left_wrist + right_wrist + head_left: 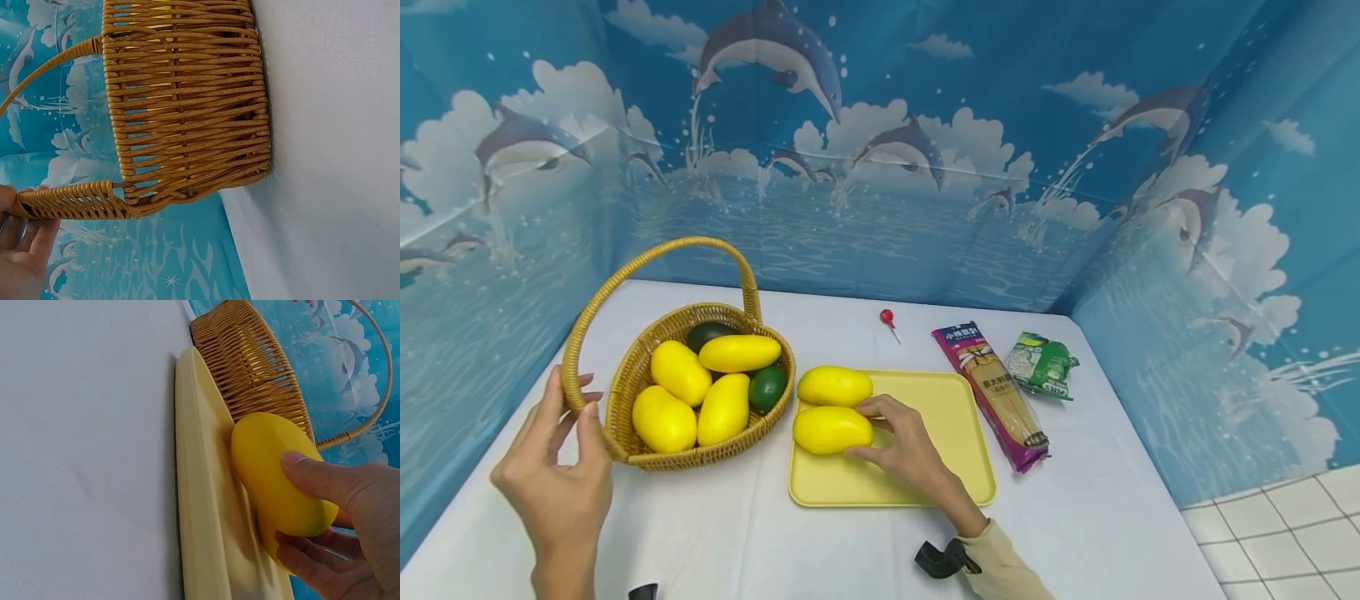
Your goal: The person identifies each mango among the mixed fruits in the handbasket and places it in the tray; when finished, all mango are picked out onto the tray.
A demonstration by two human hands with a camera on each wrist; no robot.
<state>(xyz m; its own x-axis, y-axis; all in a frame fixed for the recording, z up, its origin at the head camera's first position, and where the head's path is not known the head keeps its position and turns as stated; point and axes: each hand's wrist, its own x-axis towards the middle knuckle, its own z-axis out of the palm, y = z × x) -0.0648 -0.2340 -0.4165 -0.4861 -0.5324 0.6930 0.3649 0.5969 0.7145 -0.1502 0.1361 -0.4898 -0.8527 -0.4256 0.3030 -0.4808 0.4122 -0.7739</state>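
My left hand (561,467) grips the handle of a wicker basket (700,458) near its lower left end. In the basket lie several yellow mangoes (681,372) and two dark green fruits (767,387). With thumb and fingers, my right hand (910,442) holds a mango (832,430) by its right end over the left side of a yellow tray (925,483). Just behind it on the tray is another mango (835,386). In the right wrist view, the thumb lies across the top of the held mango (275,475) and the fingers curl beneath.
Right of the tray lies a purple pack of noodles (992,392), beside a green and white packet (1041,365). A red lollipop (887,317) is behind the tray. A dolphin-print curtain (880,225) borders the white table (700,533) at the back and sides.
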